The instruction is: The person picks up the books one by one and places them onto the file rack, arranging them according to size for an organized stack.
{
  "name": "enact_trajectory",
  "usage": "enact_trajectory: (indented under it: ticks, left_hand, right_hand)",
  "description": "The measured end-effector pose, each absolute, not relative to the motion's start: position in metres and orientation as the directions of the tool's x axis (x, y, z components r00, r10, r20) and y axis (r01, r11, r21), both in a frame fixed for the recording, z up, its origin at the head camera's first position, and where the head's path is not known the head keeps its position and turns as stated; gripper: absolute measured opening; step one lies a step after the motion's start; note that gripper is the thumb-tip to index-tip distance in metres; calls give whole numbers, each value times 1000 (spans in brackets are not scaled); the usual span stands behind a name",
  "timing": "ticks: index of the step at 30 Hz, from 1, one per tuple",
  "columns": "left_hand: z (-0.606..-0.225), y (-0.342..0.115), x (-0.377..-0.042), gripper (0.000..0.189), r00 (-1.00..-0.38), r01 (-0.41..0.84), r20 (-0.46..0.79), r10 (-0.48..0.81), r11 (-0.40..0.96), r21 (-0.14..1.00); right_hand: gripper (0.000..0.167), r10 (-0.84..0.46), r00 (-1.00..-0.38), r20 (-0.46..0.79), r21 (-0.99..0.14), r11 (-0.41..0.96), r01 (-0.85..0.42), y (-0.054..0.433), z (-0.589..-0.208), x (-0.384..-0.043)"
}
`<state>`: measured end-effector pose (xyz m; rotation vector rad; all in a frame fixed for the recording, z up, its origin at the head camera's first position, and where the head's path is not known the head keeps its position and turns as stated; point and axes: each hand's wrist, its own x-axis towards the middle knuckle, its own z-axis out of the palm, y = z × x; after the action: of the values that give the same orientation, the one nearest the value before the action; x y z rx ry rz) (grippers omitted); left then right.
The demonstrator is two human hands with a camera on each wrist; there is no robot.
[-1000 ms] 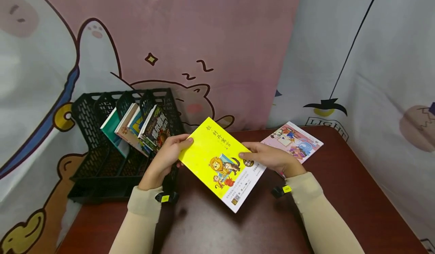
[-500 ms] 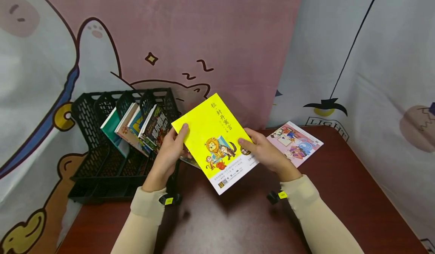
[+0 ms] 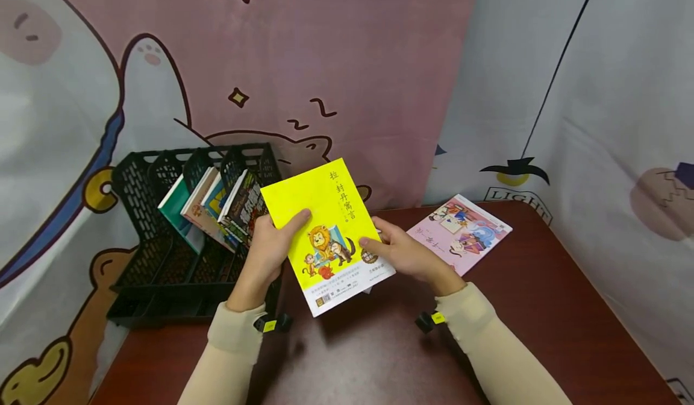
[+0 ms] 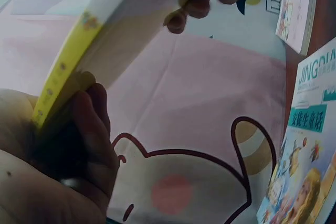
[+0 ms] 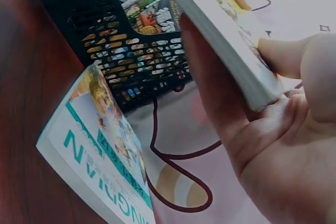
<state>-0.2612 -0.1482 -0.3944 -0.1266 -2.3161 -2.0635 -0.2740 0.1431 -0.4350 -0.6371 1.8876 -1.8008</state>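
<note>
A yellow book (image 3: 303, 203) with a cartoon lion and a white lower band is held tilted above the table between both hands. My left hand (image 3: 269, 251) grips its left edge, thumb on the cover; in the left wrist view the fingers (image 4: 94, 124) curl behind it. My right hand (image 3: 409, 251) pinches the right edge near the lower corner, thumb on the cover and fingers beneath, as the right wrist view shows. Below lies a white-and-teal book (image 5: 105, 150), almost wholly hidden by the yellow one in the head view.
A black file rack (image 3: 152, 290) stands at the left, several books (image 3: 238, 209) leaning in its slots. To the right, a pink book (image 3: 461, 233) lies flat near the back of the brown table (image 3: 520, 308). A printed cloth (image 3: 358, 61) hangs behind.
The yellow book has moved left and turned clockwise, standing more upright in view. Both hands have gone with it, and the left thumb reaches farther onto the cover. More of the pink book shows.
</note>
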Motion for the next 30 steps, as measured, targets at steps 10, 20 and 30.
enact_trajectory:
  ticks: [10,20,30]
  left_hand:
    - [-390,-172,-250,50,-991,136,137,10,178,975]
    - [-382,-213,-228,54,-988,130,146,-42,259,957]
    - [-381,-257,-203,60,-975,87,154,-158,366,927]
  right_hand:
    - [41,-615,-782,-101,-981,192,-24,135,-439,-270]
    - [30,-655,-745,-122,-975,220,-33,123,-441,-266]
    - [34,-656,-742,-138,-963,264,-54,77,-454,-264]
